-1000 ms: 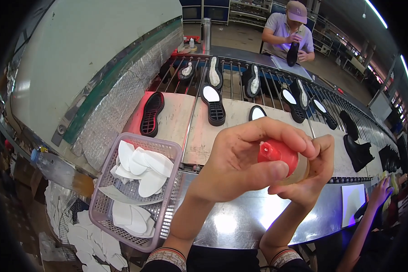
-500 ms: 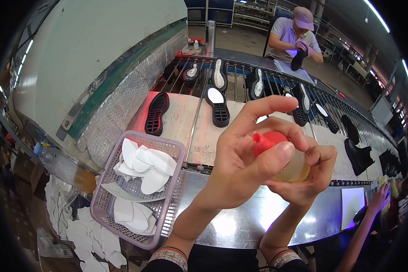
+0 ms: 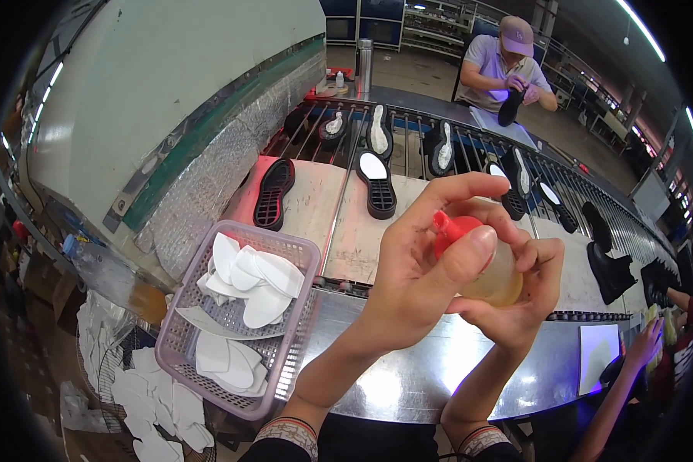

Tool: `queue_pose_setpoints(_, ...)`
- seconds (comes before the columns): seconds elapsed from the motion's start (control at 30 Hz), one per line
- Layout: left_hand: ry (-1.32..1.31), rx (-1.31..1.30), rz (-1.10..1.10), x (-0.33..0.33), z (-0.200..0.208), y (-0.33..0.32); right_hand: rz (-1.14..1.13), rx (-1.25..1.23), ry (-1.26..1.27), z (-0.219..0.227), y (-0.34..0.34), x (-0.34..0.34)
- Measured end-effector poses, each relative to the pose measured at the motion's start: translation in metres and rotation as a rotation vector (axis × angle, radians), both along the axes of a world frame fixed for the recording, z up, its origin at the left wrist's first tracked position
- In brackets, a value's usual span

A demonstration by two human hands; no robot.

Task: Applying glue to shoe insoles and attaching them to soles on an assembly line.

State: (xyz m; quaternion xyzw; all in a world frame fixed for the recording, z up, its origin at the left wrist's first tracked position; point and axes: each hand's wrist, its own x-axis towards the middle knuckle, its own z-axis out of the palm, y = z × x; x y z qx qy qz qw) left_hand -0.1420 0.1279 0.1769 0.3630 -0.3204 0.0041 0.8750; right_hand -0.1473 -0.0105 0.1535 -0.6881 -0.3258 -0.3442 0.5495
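Observation:
Between my two hands is a squat, translucent squeeze bottle point(image 3: 500, 283) with yellowish liquid and a red nozzle cap point(image 3: 456, 229). My left hand point(image 3: 420, 281) curls its thumb and fingers around the cap. Lower on the bottle's right side, my right hand point(image 3: 533, 299) wraps the body. The bottle is held tilted above the metal table edge, its nozzle pointing up and left. Beyond my hands, a black shoe sole point(image 3: 377, 194) with a white pad in one end lies on a pale board. Left of it rests another black sole point(image 3: 272, 202), its grid bare.
A lilac plastic basket point(image 3: 316, 258) of white pads point(image 3: 266, 305) stands left on the metal table point(image 3: 346, 346). More soles lie along the roller conveyor point(image 3: 408, 158). A machine point(image 3: 185, 61) borders the left. A co-worker point(image 3: 508, 73) handles a dark shoe opposite; another person's arm point(image 3: 620, 385) reaches in at right.
The bottle has tipped a little and more of its body shows; both hands still grip it. The view has shifted slightly. At far right another person's forearm has come in.

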Motion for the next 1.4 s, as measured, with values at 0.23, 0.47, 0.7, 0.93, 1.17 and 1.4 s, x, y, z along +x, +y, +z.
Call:
queue_pose_setpoints(0.23,-0.039,0.013,0.079,0.008,-0.004,0.002,0.035,0.026,0.081,-0.003,0.005,0.005)
queue_pose_setpoints(0.47,-0.018,0.017,0.071,0.006,-0.002,0.001,0.009,-0.027,0.101,-0.003,-0.002,0.003)
queue_pose_setpoints(0.7,0.088,0.092,0.124,0.009,-0.002,0.001,0.007,0.034,0.093,-0.004,0.004,0.009)
queue_pose_setpoints(0.93,-0.005,0.025,0.111,0.013,-0.01,-0.001,0.044,-0.022,0.068,-0.005,0.007,0.012)
queue_pose_setpoints(1.17,0.028,0.037,0.12,0.014,-0.009,-0.002,0.045,-0.088,0.121,-0.002,0.006,0.009)
queue_pose_setpoints(1.4,0.04,0.04,0.12,0.015,-0.011,-0.003,-0.027,-0.074,0.17,-0.003,0.004,0.007)
